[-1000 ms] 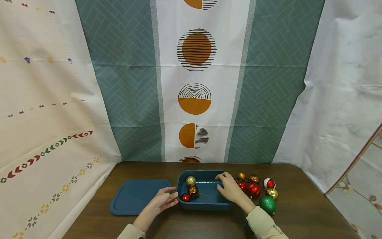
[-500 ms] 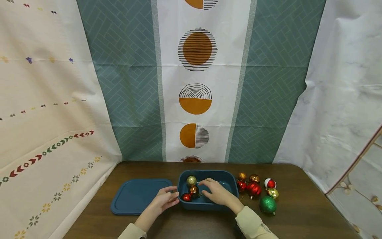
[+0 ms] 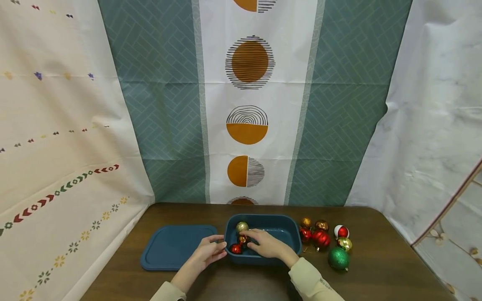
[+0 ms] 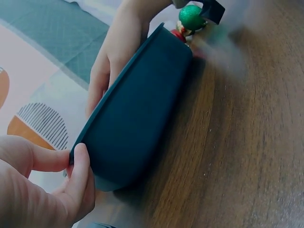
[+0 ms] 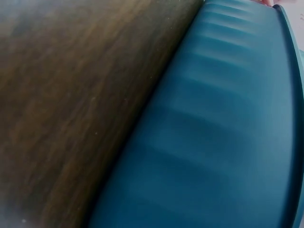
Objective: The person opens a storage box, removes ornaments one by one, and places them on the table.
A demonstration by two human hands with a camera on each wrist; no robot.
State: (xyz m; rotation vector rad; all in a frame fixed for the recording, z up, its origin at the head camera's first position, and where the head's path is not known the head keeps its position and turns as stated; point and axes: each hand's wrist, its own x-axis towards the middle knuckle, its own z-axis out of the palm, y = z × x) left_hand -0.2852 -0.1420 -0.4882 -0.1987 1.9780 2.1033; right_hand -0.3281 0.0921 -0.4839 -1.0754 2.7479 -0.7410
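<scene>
Your left hand point(image 3: 208, 252) pinches the box point(image 3: 260, 260); your right hand point(image 3: 268, 244), grip impossible to tell, reaches among three baubles point(image 3: 235, 248) inside; more baubles point(image 3: 321, 239) lie outside, lid point(image 3: 178, 247) off.

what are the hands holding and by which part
Left hand: the blue box, pinched at its left-end rim. Right hand: at the copper bauble; a hold cannot be told.

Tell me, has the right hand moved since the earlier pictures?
Yes, the right hand moved left across the blue box, toward the baubles inside it.
</scene>
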